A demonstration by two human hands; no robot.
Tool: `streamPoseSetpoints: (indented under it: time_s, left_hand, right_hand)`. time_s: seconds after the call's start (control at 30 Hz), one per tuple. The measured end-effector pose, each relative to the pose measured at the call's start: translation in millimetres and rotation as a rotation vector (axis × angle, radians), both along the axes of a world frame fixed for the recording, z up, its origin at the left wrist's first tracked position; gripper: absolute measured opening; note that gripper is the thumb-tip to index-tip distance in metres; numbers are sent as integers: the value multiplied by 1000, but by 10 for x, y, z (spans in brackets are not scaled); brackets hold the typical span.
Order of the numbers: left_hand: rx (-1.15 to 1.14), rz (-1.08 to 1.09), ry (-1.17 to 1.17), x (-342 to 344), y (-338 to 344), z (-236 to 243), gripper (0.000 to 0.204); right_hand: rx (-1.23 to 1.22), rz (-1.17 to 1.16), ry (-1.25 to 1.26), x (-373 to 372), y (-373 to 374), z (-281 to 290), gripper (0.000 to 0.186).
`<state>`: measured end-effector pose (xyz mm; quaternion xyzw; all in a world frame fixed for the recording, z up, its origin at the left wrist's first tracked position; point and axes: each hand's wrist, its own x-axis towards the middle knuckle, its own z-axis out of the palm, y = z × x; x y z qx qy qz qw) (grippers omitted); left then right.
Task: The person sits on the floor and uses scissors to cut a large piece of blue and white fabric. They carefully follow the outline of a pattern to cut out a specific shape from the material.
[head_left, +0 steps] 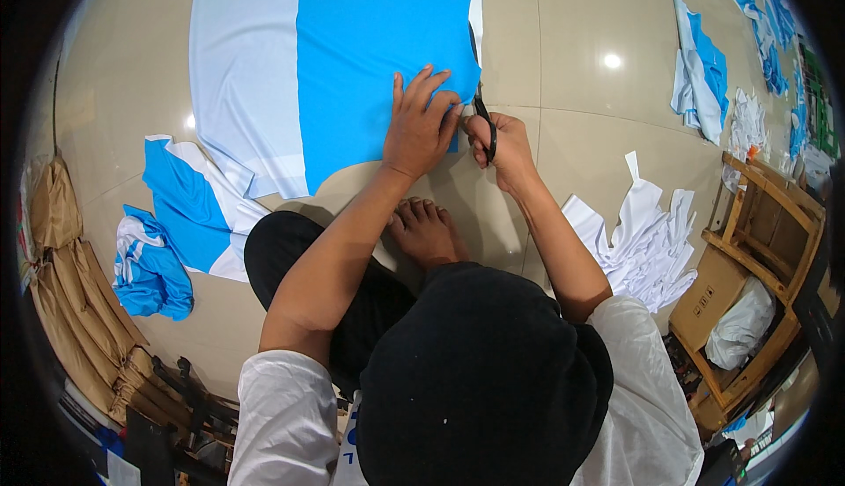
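A wide piece of fabric (378, 55), pale on its left and bright blue on its right, lies spread over the floor in front of me. My left hand (419, 127) rests on the blue part near its lower right corner. Most of its fingers are stretched out and spread, with the index finger and thumb bent toward the fabric's edge. Black-handled scissors (490, 134) are gripped in my right hand (508, 153). Their blades point away from me along the right edge of the fabric, partly hidden by it. A white strip (476, 12) shows along that edge.
White fabric scraps (647, 244) lie by my right forearm. Blue-and-white cloth pieces (189, 195) lie at left, others (701, 68) at far right. A wooden frame (766, 195) with a cardboard box (709, 297) stands at right. Brown wrapped bundles (79, 310) line the left. My bare foot (429, 232) is close below the fabric.
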<state>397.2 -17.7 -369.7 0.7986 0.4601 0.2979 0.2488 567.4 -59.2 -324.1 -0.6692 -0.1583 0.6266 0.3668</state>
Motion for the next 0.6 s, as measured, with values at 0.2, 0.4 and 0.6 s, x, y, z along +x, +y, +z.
streamPoseSetpoints:
  time_s: [0.2,0.4,0.6]
  left_hand:
    - [-2,-4,-12,-1,1,4,13]
    - [-9,-1,-12,-4,-4,9,13]
    - [-19,-2,-16,-2,-3,6,12]
  right_hand:
    - [8,-8,7,-15,-6,-17,29]
    - [-9,-29,-2,-32,-10,14,30]
    - [4,-24,9,-33,40,23,29]
